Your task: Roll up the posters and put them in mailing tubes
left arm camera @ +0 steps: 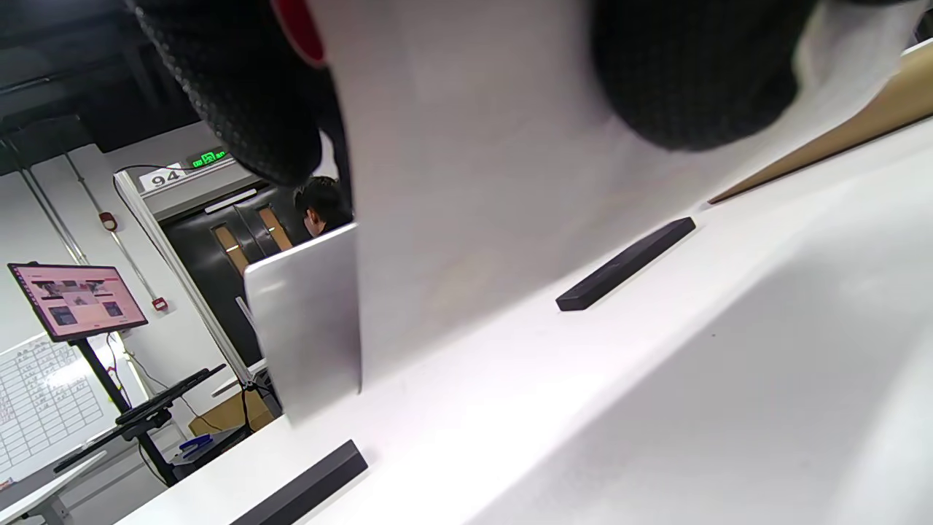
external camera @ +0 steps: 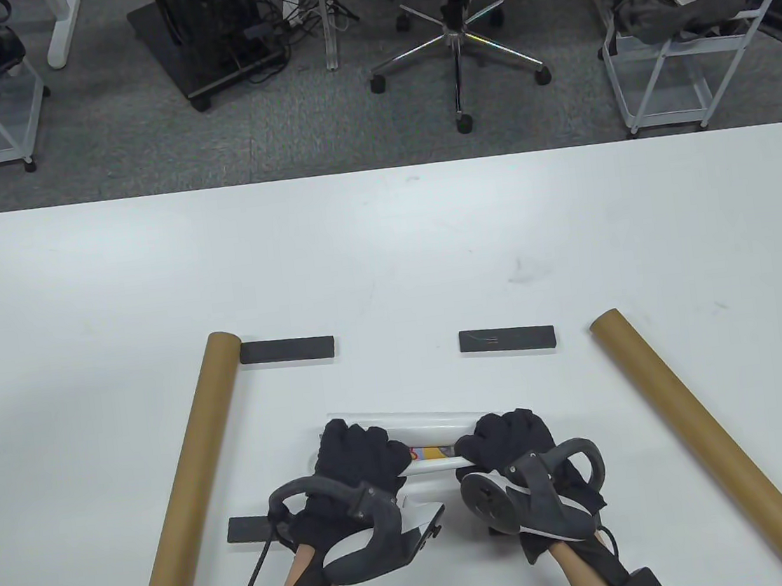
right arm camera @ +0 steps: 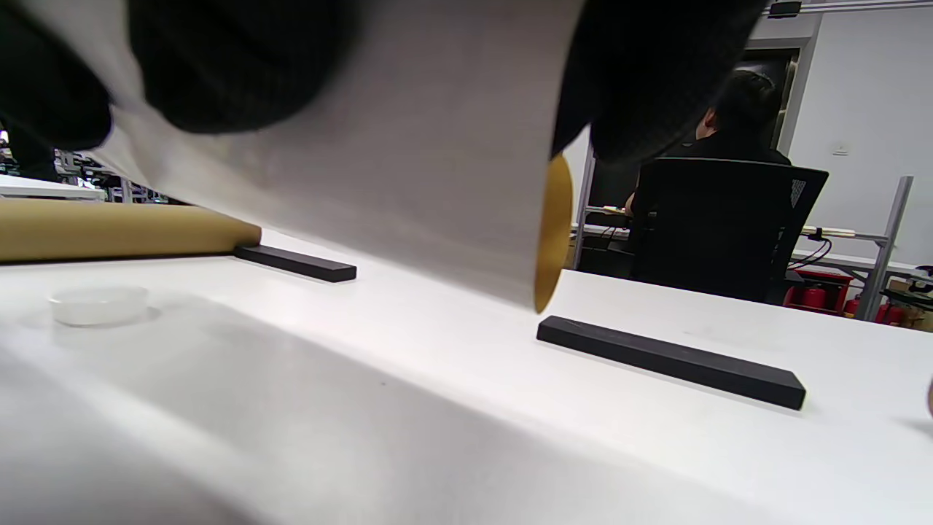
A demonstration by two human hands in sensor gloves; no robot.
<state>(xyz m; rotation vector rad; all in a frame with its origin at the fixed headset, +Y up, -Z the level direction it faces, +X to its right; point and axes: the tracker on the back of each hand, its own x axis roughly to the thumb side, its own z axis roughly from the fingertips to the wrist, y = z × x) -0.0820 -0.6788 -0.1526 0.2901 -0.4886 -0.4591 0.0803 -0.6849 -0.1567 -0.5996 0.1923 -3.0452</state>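
Note:
A partly rolled white poster lies near the table's front edge, with a coloured print showing between my hands. My left hand grips the roll's left part and my right hand grips its right part, fingers curled over the top. In the left wrist view the poster hangs under my fingers. In the right wrist view the roll shows a yellow inner edge. One brown mailing tube lies to the left, another to the right.
Black weight bars lie beyond the poster at the left and the right, and one by my left wrist. A small clear cap sits on the table near a tube. Chairs and carts stand behind the far edge.

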